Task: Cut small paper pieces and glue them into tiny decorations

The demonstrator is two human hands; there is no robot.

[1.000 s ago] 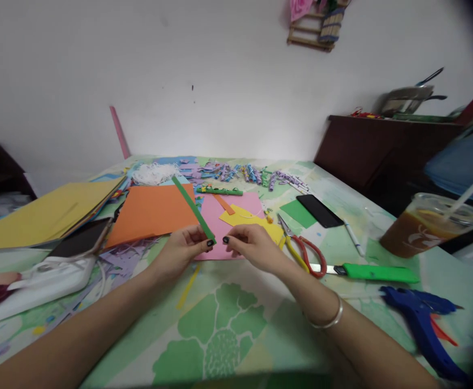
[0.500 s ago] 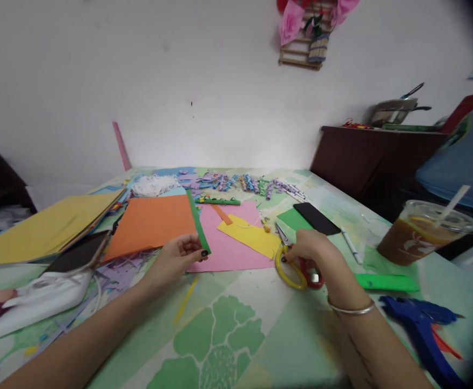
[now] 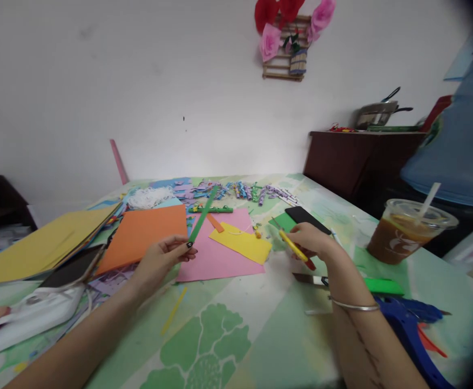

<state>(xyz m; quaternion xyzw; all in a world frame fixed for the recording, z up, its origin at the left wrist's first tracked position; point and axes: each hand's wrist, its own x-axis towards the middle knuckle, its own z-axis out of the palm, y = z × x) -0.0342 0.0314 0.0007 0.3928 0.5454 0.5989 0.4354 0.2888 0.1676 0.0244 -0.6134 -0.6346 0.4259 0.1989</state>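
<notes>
Between thumb and fingers, my left hand [image 3: 167, 254] pinches the lower end of a narrow green paper strip [image 3: 203, 217], which points up and away over the pink sheet [image 3: 220, 266]. My right hand [image 3: 309, 240] grips scissors [image 3: 293, 246] with yellow and red handles; the blades point away to the left, partly blurred. On the pink sheet lie a yellow paper piece [image 3: 242, 243] and a small orange strip [image 3: 215, 222]. Orange sheets [image 3: 147, 232] are stacked left of it. Beyond my right hand are a green paper [image 3: 283, 220] and a black phone-like slab [image 3: 307, 219].
A plastic cup of brown drink [image 3: 402, 232] with a straw stands at the right. Near my right forearm are a utility knife [image 3: 309, 279], a green case [image 3: 384, 286] and a blue glue gun [image 3: 406, 329]. Curled paper rolls [image 3: 240, 190] and white shreds [image 3: 149, 197] lie at the back.
The green strip has been lifted and turned, its far end now over the pink sheet. My right hand has raised the scissors and tilted them, uncovering the knife. The view has shifted slightly.
</notes>
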